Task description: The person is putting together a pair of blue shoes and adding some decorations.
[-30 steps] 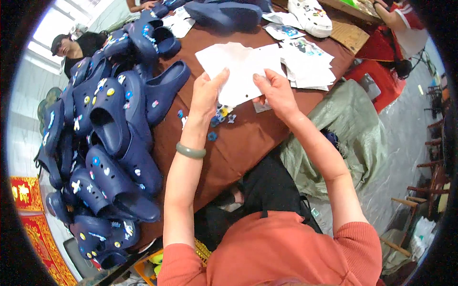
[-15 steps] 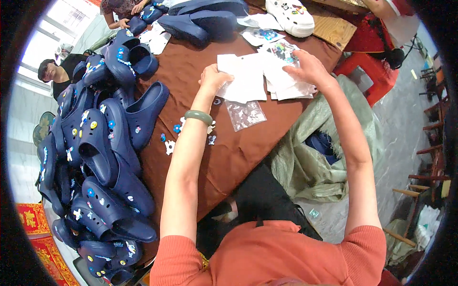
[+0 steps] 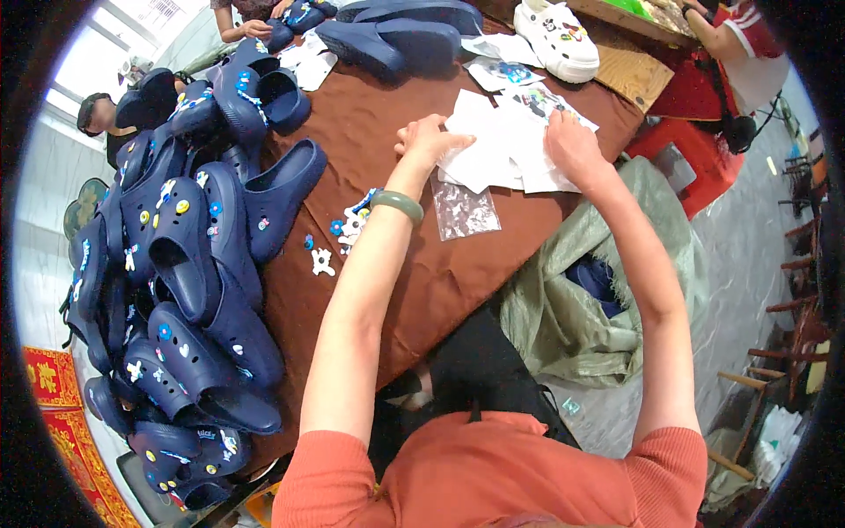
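Note:
My left hand, below a green bangle, grips the left edge of a white paper card between thumb and fingers. My right hand is closed on the right side of a stack of white cards; its fingertips are partly hidden. The two cards' edges overlap between my hands. Under them lies a clear plastic bag. A packet of colourful charms rests just beyond my right hand. By my left forearm, partly covered by it, are loose charms, with a white charm nearer me.
Navy clogs decorated with charms are heaped along the left. More navy clogs and a white clog stand at the back of the brown cloth. A woven sack and red stool are at right. Other people work around the table.
My left hand has moved right with its card, which now tilts. My right hand has closed on the stack. At far left, a dark clog now shows in front of a person. The whole view has shifted slightly.

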Available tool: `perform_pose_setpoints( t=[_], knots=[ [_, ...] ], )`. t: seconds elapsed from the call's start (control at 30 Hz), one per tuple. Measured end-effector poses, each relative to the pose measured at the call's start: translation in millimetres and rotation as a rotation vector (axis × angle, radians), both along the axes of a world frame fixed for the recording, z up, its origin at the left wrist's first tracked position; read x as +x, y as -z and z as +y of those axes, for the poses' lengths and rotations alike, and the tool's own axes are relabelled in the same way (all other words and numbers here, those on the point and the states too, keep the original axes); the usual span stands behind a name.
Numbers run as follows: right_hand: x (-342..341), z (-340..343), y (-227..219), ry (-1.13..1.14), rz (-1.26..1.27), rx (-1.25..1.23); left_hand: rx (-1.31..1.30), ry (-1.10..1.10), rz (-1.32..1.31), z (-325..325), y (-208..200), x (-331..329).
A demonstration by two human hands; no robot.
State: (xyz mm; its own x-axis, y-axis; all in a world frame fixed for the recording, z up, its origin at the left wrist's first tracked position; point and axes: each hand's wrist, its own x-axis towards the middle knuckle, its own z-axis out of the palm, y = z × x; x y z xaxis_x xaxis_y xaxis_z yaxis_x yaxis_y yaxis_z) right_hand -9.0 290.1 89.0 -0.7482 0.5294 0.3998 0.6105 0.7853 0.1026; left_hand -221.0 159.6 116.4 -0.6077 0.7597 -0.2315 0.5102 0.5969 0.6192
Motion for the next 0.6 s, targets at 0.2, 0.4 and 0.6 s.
perform_pose_setpoints(
  t=[0.2, 0.4, 0.6],
  knots=[
    [-6.5, -4.9, 2.8, 0.028, 0.011, 0.155, 0.332, -0.012, -0.253, 3.1, 23.4, -19.6],
    [6.6, 9.7, -11.2, -0.006, 0.05, -0.159, 0.735, -0.079, -0.622, 4.2, 7.7, -36.3],
    [13.8, 31.7, -24.2, 0.002, 0.297, -0.301, 1.022, -0.054, -1.138, 24.9, -24.8, -11.2]
  ],
)
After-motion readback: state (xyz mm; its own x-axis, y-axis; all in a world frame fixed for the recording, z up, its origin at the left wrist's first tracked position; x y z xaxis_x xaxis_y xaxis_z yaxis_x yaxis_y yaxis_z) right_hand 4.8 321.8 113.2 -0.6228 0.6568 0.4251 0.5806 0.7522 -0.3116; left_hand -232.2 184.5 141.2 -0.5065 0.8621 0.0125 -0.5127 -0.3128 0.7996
